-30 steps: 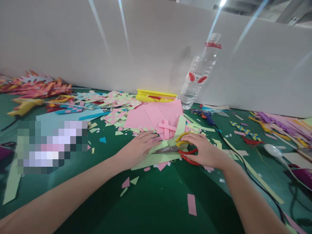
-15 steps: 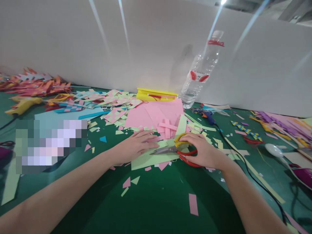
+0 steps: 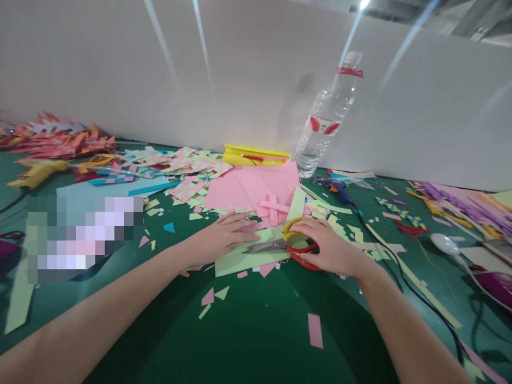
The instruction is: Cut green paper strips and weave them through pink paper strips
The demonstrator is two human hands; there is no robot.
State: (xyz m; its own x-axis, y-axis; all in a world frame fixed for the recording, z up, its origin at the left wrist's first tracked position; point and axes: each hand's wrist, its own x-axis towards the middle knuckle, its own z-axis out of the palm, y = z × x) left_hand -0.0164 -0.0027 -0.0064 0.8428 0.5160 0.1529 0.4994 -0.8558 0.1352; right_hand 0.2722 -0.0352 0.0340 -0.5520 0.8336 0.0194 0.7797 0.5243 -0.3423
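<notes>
My left hand (image 3: 222, 237) lies flat with fingers stretched out on the left part of a light green paper sheet (image 3: 236, 264). My right hand (image 3: 332, 249) is closed around the handles of a pair of scissors (image 3: 269, 245), one handle loop yellow and the other red. The blades lie low over the green sheet and point left towards my left fingertips. Just behind the hands are pink paper strips (image 3: 273, 209), a light green strip (image 3: 296, 204) and larger pink paper (image 3: 224, 189).
A clear plastic bottle (image 3: 326, 128) leans by the wall behind. At right, a blue glue gun (image 3: 339, 190) trails a black cord (image 3: 394, 253) beside a white spoon-shaped thing (image 3: 444, 244). A yellow glue gun (image 3: 44, 169) and woven paper pieces (image 3: 192, 160) lie left. Scraps litter the green table (image 3: 256, 330).
My right hand has shifted slightly left with the scissors. My left hand stays in nearly the same place on the green sheet.
</notes>
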